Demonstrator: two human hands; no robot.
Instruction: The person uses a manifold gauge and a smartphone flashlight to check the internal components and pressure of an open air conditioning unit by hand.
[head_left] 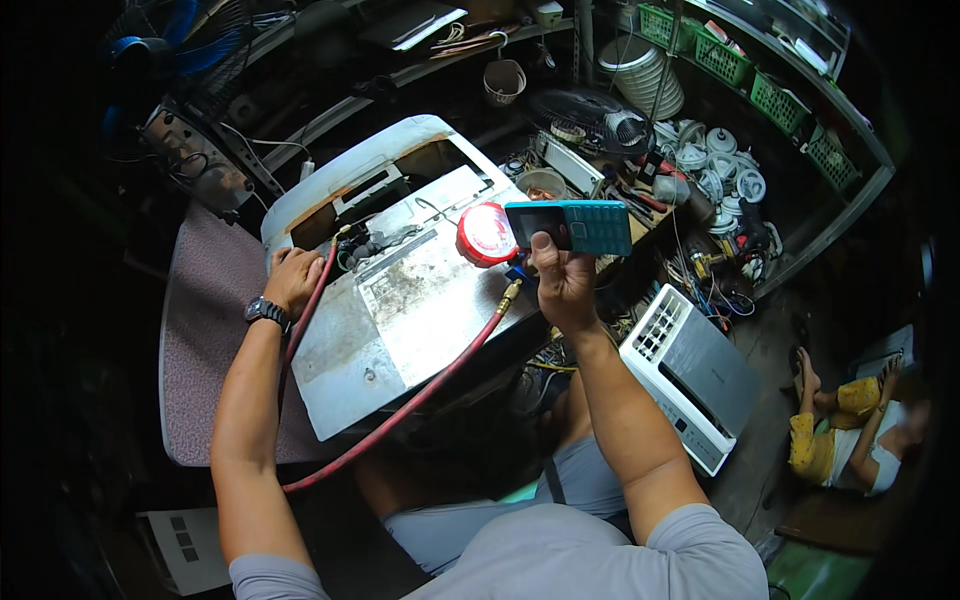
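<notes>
Right hand [566, 288] clamping one teal keypad phone [597, 226] beside one round red-rimmed gauge [486, 236]; left hand [293, 280] at white metal casing [335, 345] edge, grip unclear.

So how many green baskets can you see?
4, in a row curving down the upper right: the top basket, the second basket, the third basket, then the lowest basket, farthest right. More could be hidden in the dark.

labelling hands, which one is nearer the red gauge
Right. The right hand holds the blue phone just right of the gauge; the left hand is well to its left.
</notes>
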